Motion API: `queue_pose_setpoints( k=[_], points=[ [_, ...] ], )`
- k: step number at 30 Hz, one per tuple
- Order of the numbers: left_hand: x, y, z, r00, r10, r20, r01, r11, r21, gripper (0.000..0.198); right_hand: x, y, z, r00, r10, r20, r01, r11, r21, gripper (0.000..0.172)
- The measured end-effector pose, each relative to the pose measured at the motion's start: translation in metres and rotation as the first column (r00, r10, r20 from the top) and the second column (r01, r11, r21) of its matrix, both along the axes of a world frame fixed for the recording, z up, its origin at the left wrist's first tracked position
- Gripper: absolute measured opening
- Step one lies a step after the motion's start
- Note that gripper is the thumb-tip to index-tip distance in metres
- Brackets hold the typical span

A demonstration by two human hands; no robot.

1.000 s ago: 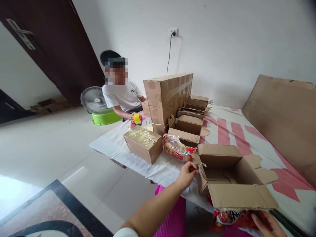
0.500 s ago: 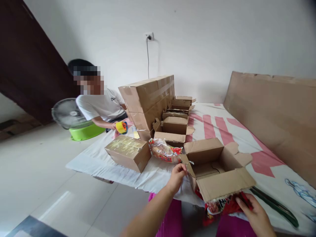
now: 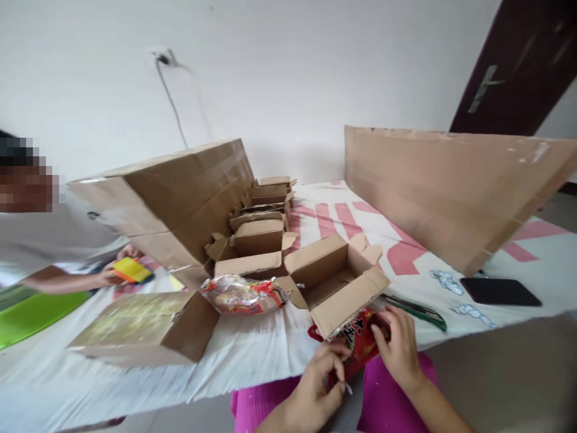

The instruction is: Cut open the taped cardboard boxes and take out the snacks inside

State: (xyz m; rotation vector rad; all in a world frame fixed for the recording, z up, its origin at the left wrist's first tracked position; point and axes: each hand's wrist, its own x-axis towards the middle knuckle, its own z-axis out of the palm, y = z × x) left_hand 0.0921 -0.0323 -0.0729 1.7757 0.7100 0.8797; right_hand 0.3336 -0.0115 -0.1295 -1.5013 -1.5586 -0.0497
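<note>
A red printed food packet (image 3: 364,343) lies at the table's front edge, partly under the flap of an open cardboard box (image 3: 322,291). My right hand (image 3: 399,346) grips its right side, thumb on the front. At its left edge my left hand (image 3: 320,382) is closed, fingers pinched on the packet. A small white scrap shows by the left fingertips. Left of the open box lies a clear and red food packet (image 3: 246,294). A green-handled cutter or shears (image 3: 421,314) lies beyond my right hand.
A taped carton (image 3: 148,328) stands front left. Behind it rise stacked cartons (image 3: 189,198), with several open boxes (image 3: 256,237) alongside. A co-worker's hand holds a yellow tape dispenser (image 3: 133,270). To the right are a large cardboard sheet (image 3: 433,186) and a dark phone-like slab (image 3: 500,291).
The view has swung to the right. My left hand has left the open box's side flap and come to the red packet. My right hand still holds that packet.
</note>
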Motion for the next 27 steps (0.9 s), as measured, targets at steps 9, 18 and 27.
queue_pose_setpoints(
  k=[9, 18, 27],
  points=[
    [0.024, 0.01, -0.041, 0.939, 0.338, -0.064, -0.34, 0.94, -0.023, 0.028, -0.052, -0.041, 0.04, 0.851, 0.451, -0.268, -0.499, 0.855, -0.144, 0.015],
    [0.018, 0.013, -0.053, 0.918, 0.395, -0.029, -0.395, 0.919, 0.008, 0.04, 0.117, -0.012, 0.029, 0.834, -0.218, -0.506, 0.041, 0.94, -0.337, 0.027],
    [0.016, 0.019, -0.061, 0.936, 0.346, -0.064, -0.331, 0.927, 0.173, 0.043, 0.261, -0.026, 0.018, 0.513, -0.705, -0.489, 0.236, 0.664, -0.709, 0.032]
  ],
)
